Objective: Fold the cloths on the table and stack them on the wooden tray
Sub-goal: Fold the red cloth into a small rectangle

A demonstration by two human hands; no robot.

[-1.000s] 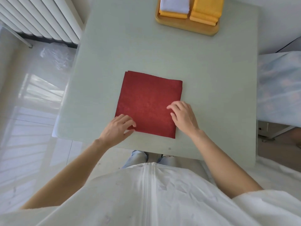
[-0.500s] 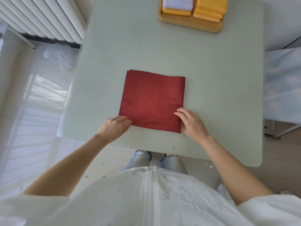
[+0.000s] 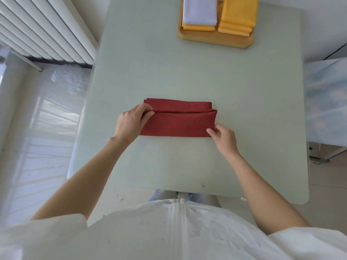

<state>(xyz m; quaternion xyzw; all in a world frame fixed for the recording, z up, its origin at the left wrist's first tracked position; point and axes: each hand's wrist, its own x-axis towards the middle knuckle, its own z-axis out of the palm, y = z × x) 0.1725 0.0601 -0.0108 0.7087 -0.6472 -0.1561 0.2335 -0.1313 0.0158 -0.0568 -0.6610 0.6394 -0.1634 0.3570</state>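
Head view: red cloth [image 3: 178,124] folded nearly in half; left grip [image 3: 131,122] and right grip [image 3: 223,137] pinch its ends.

One red cloth [image 3: 178,121], two hands [image 3: 131,122], one wooden tray [image 3: 216,39], three folded cloths [image 3: 237,14]

A pale green tabletop [image 3: 244,102] carries a folded red cloth [image 3: 178,122] near its middle and a wooden tray [image 3: 216,39] at the far edge.

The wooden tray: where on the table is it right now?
In the head view the wooden tray sits at the table's far edge, right of centre, holding folded white and yellow cloths, well beyond the red cloth.
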